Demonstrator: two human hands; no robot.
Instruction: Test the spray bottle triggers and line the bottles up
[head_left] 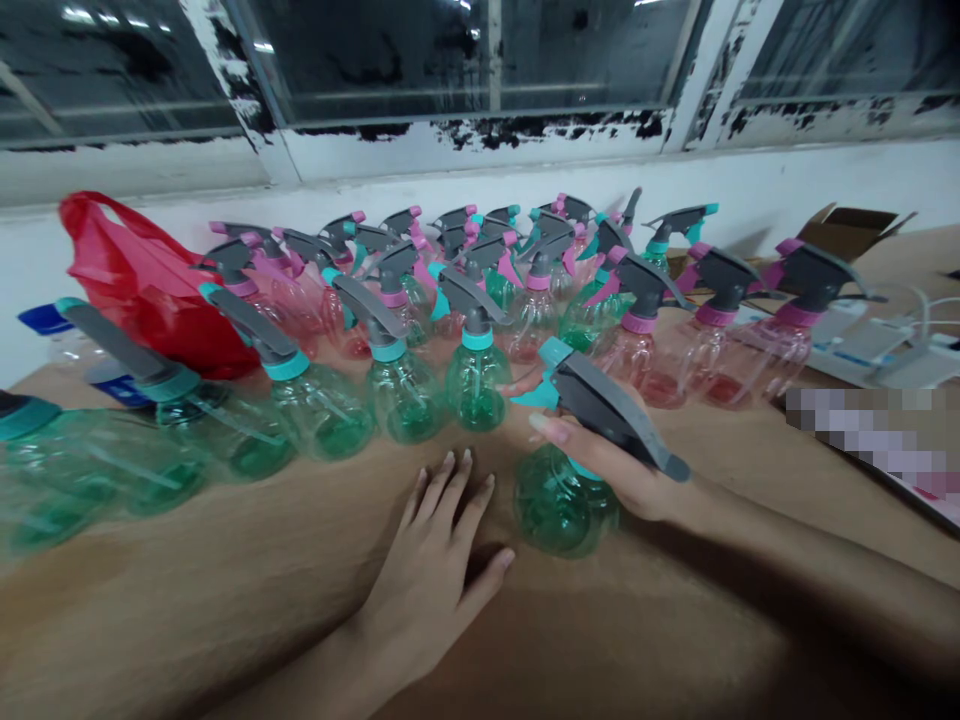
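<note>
My right hand (637, 480) is wrapped round the neck of a green spray bottle (559, 510) with a grey and teal trigger head. The bottle's nozzle points to the left, and its base is at or just above the wooden table (262, 600); I cannot tell which. To its left, my left hand (435, 570) lies palm down on the table with fingers stretched out, holding nothing. Just beyond both hands stands another green spray bottle (478, 385), with a similar green spray bottle (405, 395) beside it.
Several green and pink spray bottles (724, 350) crowd the table's far side. A red plastic bag (165, 290) sits at the left. An open cardboard box (851, 235) and white cables (922, 310) lie at the right. Behind runs a white wall (375, 165) under windows.
</note>
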